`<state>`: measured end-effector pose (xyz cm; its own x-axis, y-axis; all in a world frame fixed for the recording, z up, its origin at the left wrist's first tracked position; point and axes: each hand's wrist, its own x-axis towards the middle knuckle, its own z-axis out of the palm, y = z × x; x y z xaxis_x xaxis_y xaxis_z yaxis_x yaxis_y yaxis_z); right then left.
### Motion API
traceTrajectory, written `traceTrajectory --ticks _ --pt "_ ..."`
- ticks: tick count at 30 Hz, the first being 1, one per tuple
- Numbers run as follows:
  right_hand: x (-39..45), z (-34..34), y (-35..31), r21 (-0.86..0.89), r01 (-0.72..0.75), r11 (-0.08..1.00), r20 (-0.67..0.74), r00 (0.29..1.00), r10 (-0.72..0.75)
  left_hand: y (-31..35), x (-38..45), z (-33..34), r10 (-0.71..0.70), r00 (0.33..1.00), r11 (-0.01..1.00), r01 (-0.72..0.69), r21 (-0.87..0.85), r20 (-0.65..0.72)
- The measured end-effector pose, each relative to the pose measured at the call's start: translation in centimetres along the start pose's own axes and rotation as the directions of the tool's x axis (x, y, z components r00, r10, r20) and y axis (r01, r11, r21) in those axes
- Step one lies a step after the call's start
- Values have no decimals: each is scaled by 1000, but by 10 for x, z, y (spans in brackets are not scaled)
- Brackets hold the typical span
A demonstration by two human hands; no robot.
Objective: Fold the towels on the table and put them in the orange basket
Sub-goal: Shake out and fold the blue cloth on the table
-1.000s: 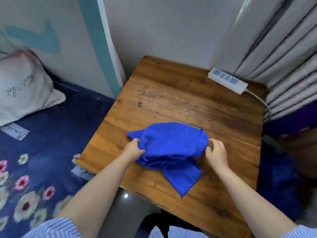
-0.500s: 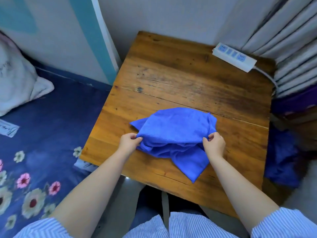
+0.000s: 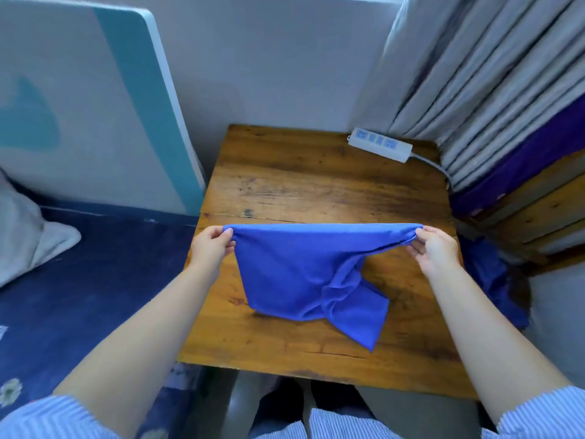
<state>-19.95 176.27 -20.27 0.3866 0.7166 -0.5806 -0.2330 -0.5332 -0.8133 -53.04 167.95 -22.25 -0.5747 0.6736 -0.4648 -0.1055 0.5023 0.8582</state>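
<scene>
1. The surface [image 3: 316,185] is the biggest thing here, a worn wooden top between a bed [image 3: 95,264] and a curtain [image 3: 474,90]. No orange basket shows anywhere. If it sits out of reach, the folded towel may come undone on the way to it.
2. The towel [image 3: 285,267] hangs over the middle of the surface, top edge stretched taut between the two hands, lower end bunched and resting on the wood. The right half is twisted into a rope. Folding it like this would likely lock the twist in and give a lumpy fold.
3. A second blue cloth [image 3: 487,280] lies off the right edge, low down. It could be another towel; I cannot tell. It might get missed.
4. The left hand [image 3: 210,248] pinches the left corner, its grip closed on the cloth. A slip here would drop that side.
5. The right hand [image 3: 433,248] pinches the bunched right end, its grip on gathered cloth rather than a clean corner, so the edges may not line up.
6. A power strip [image 3: 380,145] sits at the far right corner, well apart from the towel; a hard shake could flick it.
</scene>
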Motion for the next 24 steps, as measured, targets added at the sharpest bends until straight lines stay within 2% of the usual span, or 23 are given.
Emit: traceTrajectory --ticks 5,7,9,12,15,21,24 --pt "-23 28 -64 -76 170 982 40 985 -168 61 8 1 145 985 987 -150 -57 -91" --pt "-30 42 -89 -107 244 964 57 969 -240 93 8 4 221 965 975 -224 -4 -143" --pt "-31 57 -106 -132 294 947 82 955 -285 118 11 8 293 938 954 -275 119 -187" --pt "-38 84 -140 -107 346 932 116 935 -334 164 9 13 421 889 890 -368 269 -178" --pt "-47 113 -174 -75 402 913 147 910 -389 207 7 23 480 859 862 -423 279 -180" --pt "-60 140 -238 -5 615 789 212 772 -600 291 7 26 644 685 765 -589 260 -342" --pt "-61 138 -244 -22 657 753 246 734 -633 297 13 21 668 637 742 -606 286 -384"
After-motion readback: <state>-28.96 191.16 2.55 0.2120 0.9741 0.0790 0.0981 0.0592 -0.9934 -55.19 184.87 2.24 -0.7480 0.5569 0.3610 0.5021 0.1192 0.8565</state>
